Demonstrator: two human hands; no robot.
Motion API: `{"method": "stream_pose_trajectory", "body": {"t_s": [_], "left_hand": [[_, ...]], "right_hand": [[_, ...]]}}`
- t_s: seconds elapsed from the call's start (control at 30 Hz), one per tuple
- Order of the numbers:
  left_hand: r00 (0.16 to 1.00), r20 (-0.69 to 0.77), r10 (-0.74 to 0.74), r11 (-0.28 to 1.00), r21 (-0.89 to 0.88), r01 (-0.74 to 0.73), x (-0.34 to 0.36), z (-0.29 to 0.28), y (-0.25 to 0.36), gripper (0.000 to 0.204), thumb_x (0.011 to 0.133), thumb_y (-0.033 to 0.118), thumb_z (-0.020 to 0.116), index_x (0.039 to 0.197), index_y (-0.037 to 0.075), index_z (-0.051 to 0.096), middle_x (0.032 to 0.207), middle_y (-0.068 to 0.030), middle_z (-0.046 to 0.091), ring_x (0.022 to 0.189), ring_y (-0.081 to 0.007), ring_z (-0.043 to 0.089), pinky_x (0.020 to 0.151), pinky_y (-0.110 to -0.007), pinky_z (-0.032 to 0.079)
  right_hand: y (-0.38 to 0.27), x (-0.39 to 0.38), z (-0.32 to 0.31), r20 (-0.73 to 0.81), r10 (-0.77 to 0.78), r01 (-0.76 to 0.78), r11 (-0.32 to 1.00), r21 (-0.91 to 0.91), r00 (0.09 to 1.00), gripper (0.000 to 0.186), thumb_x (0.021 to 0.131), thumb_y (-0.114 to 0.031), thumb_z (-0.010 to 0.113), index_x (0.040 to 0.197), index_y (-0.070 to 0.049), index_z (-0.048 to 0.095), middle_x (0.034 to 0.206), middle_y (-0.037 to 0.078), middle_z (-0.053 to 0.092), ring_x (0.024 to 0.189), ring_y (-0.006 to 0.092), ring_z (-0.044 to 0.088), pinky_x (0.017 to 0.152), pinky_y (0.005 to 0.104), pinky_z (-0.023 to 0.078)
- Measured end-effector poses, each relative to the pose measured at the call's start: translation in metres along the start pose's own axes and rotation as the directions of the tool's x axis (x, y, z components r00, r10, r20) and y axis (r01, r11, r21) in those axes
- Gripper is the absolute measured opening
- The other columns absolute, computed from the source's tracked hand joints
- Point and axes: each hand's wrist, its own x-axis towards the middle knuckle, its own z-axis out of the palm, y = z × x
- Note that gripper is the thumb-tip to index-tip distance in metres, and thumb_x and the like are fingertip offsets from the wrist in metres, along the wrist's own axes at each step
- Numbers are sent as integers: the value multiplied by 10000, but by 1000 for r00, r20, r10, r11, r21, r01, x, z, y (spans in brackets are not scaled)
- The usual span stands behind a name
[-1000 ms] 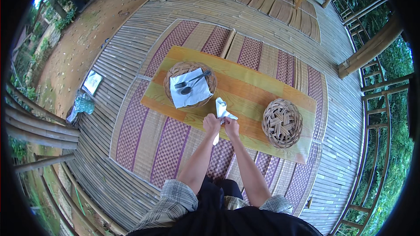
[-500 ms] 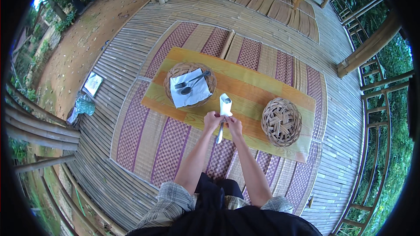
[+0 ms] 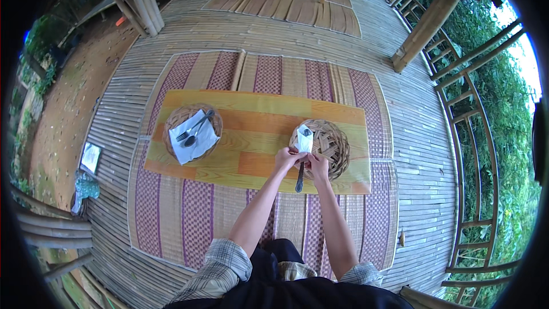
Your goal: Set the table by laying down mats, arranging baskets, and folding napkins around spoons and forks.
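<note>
your left hand (image 3: 287, 158) and right hand (image 3: 318, 166) are pinching a napkin (image 3: 305, 143) around cutlery (image 3: 300, 178); a fork (image 3: 182, 137) and spoon (image 3: 190, 141) are lying unwrapped.

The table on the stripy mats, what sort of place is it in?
Probably an open-air bamboo pavilion: there's a slatted bamboo floor, a bamboo railing with leafy greenery beyond it, and woven mats under the table.

Cutlery (image 3: 299, 181) has its middle hidden by white napkin (image 3: 305, 142), left hand (image 3: 286, 159) and right hand (image 3: 318, 166); right basket (image 3: 336, 147) is partly covered; left basket's (image 3: 170, 123) bottom lies under spread napkin (image 3: 200, 147); thick post (image 3: 428, 18) is cut off above.
</note>
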Motion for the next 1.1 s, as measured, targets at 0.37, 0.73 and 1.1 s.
{"method": "stream_pose_trajectory", "body": {"t_s": [0.37, 0.73, 1.1], "left_hand": [[995, -87, -44, 906, 415, 77, 42, 78, -40, 404, 487, 355, 746, 648, 34, 560, 664, -117, 604, 616, -212, 596, 583, -305, 469], [976, -116, 183, 823, 561, -88, 23, 98, -34, 329, 536, 261, 730, 684, 46, 529, 641, -92, 585, 611, -221, 578, 578, -312, 457], [906, -122, 404, 786, 554, -276, -7, -10, 18, 245, 658, 184, 637, 796, 46, 489, 774, -93, 552, 726, -248, 547, 620, -349, 438]], "right_hand": [[37, 55, -49, -73, 185, -193, 973, -124, 980, 146, 747, -105, 545, 754, 29, 602, 576, 64, 569, 481, 111, 552, 441, 214, 464], [46, 58, -62, -75, 151, -157, 985, -77, 986, 145, 748, -42, 503, 850, 40, 567, 665, 91, 586, 484, 119, 563, 439, 208, 478], [-17, 14, -24, -71, -439, 361, 812, -459, 896, 281, 724, -131, 551, 982, -38, 490, 804, 123, 551, 772, 270, 513, 694, 360, 401]]}}
